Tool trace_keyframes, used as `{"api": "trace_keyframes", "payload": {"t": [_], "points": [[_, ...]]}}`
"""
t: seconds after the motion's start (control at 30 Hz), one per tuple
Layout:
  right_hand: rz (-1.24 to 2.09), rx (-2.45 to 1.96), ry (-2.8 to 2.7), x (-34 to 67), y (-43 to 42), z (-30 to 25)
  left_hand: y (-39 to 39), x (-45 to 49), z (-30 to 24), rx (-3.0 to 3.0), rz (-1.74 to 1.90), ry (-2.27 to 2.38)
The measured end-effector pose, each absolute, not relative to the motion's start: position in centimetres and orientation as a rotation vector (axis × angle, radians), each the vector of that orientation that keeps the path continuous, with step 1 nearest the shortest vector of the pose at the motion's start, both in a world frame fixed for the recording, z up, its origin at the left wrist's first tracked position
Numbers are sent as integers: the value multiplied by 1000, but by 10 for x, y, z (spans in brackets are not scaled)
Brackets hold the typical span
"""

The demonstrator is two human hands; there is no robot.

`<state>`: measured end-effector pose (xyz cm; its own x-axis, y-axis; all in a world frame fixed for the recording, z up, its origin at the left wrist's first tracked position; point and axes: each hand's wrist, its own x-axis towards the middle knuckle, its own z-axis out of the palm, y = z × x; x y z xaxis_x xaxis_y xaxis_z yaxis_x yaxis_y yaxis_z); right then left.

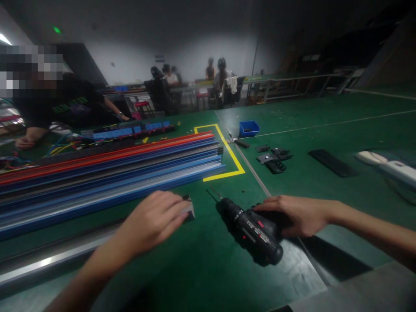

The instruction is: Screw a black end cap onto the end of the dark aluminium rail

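Observation:
My left hand (152, 221) lies curled over the near end of a grey metal rail (58, 258) that runs to the left along the green table (208, 268). A black cordless drill (250, 232) lies on its side in front of me, its bit pointing up and left. My right hand (295, 214) rests on the drill's handle with the fingers closed over it.
A stack of long red, blue and grey rails (107, 169) lies behind the left hand. Yellow tape (232, 158) marks a box. A blue bin (249, 128), black parts (274, 158) and a black strip (333, 163) lie to the right. A person (65, 108) sits at far left; others sit far back.

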<state>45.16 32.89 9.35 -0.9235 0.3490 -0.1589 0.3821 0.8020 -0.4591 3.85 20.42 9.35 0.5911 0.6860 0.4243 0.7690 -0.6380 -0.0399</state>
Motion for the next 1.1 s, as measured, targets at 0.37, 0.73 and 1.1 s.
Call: {"api": "trace_keyframes", "payload": {"t": [0.37,0.73,1.1], "points": [[9,2202,2348,497,471,71,247,-16,36,-2691,-305,-1873],[-243,2636,2342,552,546,50,244,-21,29,-2693,-424,-1859],[-687,2516,2501,570,556,26,244,-34,16,-2774,-414,-1990]]}}
